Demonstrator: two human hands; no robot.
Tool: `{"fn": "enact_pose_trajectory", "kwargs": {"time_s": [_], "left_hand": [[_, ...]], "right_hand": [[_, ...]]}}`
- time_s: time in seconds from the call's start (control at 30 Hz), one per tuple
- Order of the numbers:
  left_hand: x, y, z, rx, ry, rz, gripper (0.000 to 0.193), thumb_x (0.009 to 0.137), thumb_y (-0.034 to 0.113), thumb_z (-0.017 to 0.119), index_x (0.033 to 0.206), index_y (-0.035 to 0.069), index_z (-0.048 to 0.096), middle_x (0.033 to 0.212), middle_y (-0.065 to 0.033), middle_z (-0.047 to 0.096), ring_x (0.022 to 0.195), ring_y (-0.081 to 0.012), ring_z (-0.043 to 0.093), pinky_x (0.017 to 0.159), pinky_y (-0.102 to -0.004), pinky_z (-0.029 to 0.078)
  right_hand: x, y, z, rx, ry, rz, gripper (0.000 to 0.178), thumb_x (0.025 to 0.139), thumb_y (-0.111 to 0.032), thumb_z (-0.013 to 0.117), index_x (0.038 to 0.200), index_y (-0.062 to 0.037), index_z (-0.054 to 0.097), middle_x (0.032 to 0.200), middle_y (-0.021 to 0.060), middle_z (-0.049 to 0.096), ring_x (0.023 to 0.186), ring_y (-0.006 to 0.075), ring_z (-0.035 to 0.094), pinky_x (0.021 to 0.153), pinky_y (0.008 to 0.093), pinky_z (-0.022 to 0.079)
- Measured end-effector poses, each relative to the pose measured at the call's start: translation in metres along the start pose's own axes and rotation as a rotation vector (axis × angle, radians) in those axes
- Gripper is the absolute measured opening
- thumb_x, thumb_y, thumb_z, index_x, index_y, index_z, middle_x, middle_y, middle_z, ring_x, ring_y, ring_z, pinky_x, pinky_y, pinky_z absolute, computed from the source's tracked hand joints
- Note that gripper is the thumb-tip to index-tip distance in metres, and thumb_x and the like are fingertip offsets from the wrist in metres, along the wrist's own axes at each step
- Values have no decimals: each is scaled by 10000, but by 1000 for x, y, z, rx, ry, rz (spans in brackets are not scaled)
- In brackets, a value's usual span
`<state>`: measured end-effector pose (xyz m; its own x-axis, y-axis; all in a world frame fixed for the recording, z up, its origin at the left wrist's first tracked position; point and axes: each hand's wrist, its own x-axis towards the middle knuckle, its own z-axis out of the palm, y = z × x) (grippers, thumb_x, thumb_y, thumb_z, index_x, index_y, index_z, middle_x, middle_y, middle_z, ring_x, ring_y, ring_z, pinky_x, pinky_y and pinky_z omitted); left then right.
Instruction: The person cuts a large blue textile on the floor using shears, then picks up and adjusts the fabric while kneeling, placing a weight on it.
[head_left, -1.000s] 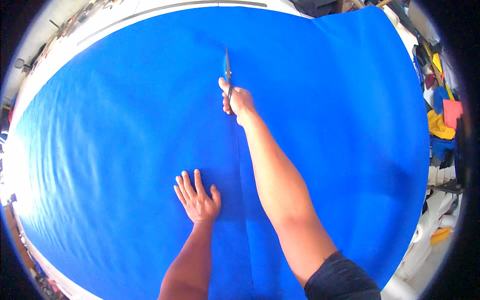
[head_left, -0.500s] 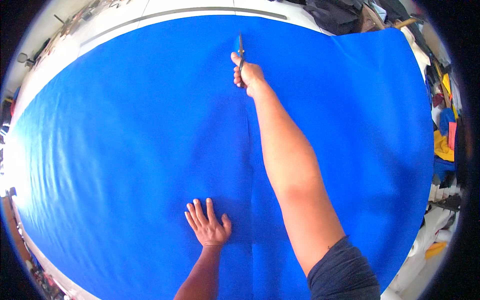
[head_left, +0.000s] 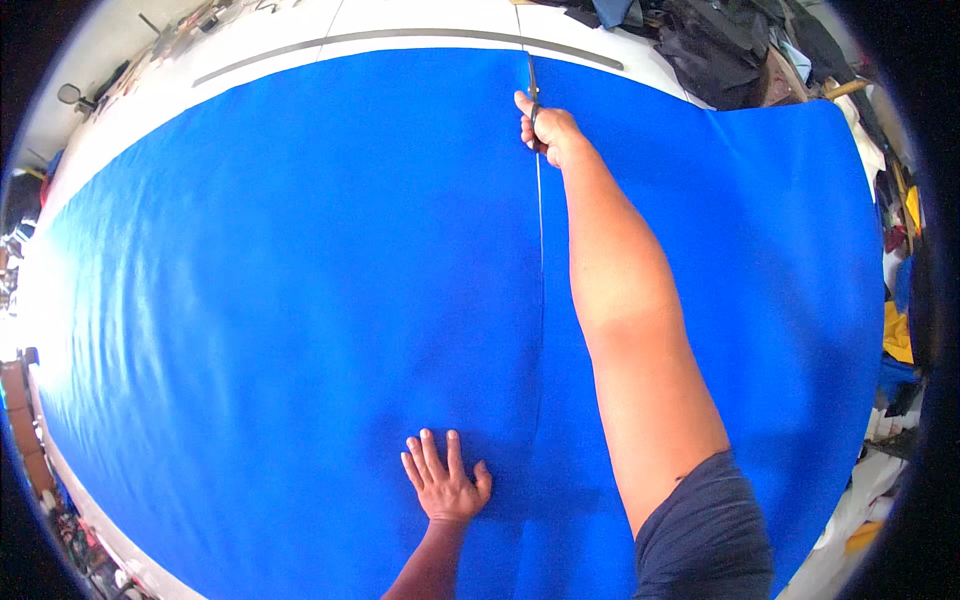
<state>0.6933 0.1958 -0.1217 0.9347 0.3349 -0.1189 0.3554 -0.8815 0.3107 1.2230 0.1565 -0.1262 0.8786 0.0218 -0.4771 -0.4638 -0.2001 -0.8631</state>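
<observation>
A wide sheet of bright blue fabric (head_left: 300, 260) covers most of the table. Far out, my right hand (head_left: 548, 132) is closed round the handles of a pair of scissors (head_left: 533, 88), whose blades reach the fabric's far edge. From there a cut line runs back toward me through the sheet, and a pale gap shows in its upper stretch. Flat on the fabric, left of the cut and close to me, lies my left hand (head_left: 446, 485) with its fingers spread. It holds nothing.
Beyond the fabric a long dark strip (head_left: 420, 35) lies on the white tabletop (head_left: 430, 14). Dark cloth (head_left: 715, 55) is heaped at the far right. Several coloured scraps, one of them yellow (head_left: 898, 335), crowd the right side. The fabric has ripples at its left.
The scissors and my right hand have moved farther along to the fabric's far edge. The cut's gap now shows wider. My left hand stays flat on the sheet; the whole view has shifted a little.
</observation>
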Motion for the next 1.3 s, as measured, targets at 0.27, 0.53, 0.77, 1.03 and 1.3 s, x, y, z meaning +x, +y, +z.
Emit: {"fn": "enact_pose_trajectory", "kwargs": {"time_s": [0.27, 0.53, 0.77, 1.03, 1.3], "left_hand": [[9, 11, -15, -55, -16, -35, 641, 766, 332, 573, 1328, 55, 434, 1429, -300, 270, 1348, -493, 200, 1103, -592, 122], [30, 1, -59, -97, -163, -107, 715, 774, 402, 603, 1392, 140, 357, 1468, -209, 255, 1369, -432, 195, 1107, -569, 146], [37, 45, -65, -112, 79, 46, 699, 817, 364, 549, 1427, 109, 320, 1484, -228, 232, 1378, -422, 192, 1128, -532, 121], [74, 37, -86, -62, 212, 104, 789, 810, 563, 580, 1390, 76, 355, 1462, -252, 251, 1371, -439, 180, 1115, -534, 138], [-88, -36, -207, -378, -38, 471, 550, 864, 404, 599, 1253, 27, 499, 1268, -208, 518, 1192, -354, 479, 1004, -431, 385]], "right_hand": [[-100, 9, -17, 112, 60, -397, 443, 843, -486, 651, 710, -85, 519, 586, 16, 516, 475, 111, 499, 440, 265, 407], [-510, 258, -193, -723, 389, -301, 552, 887, -314, 611, 1211, 85, 409, 1116, 213, 538, 1032, 324, 533, 896, 454, 418], [-696, 365, -222, -898, 717, -42, 784, 824, -482, 657, 1312, 37, 328, 1241, 198, 482, 1149, 414, 439, 992, 456, 341], [-642, 293, -177, -896, 919, -214, 721, 749, -488, 711, 1145, 66, 473, 1095, 251, 536, 1020, 444, 490, 886, 513, 379], [-658, 247, -189, -907, 1007, -338, 679, 724, -430, 744, 1121, 53, 479, 1065, 259, 553, 1016, 428, 518, 893, 499, 387]]}}
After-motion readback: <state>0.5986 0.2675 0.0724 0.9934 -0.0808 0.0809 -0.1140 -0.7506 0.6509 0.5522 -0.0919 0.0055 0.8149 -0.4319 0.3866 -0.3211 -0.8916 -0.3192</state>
